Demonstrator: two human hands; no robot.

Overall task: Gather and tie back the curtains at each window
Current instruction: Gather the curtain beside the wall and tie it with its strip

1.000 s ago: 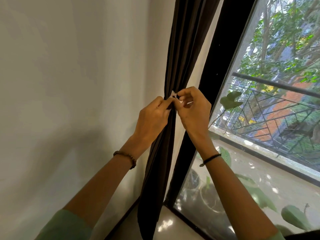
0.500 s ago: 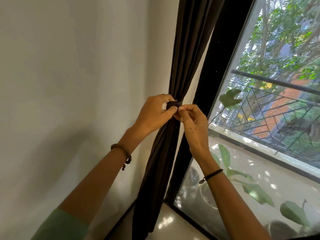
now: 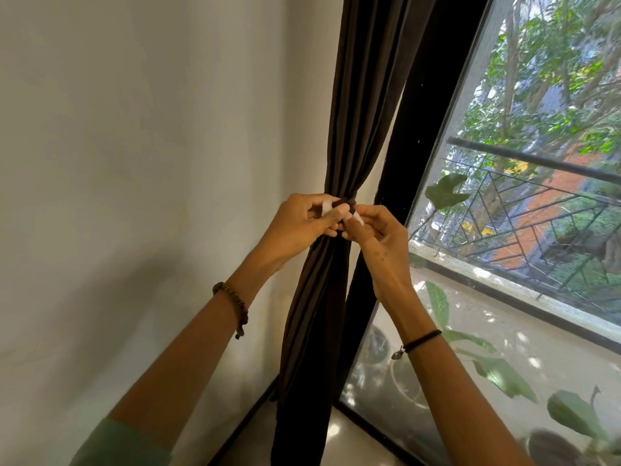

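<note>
A dark brown curtain hangs gathered into a narrow bundle between the white wall and the black window frame. A dark tie-back band with white ends wraps the bundle at its waist. My left hand pinches one white end of the band on the left side of the bundle. My right hand pinches the other white end just to the right. Both hands meet in front of the curtain and hide most of the band.
The black window frame stands right of the curtain, with a mesh-covered window looking onto a balcony railing, trees and potted plants. A plain white wall fills the left. Shiny floor shows at the bottom.
The view has shifted a little. Both hands have stayed at the curtain's waist, and the white ends of the band now show between the fingers of each hand.
</note>
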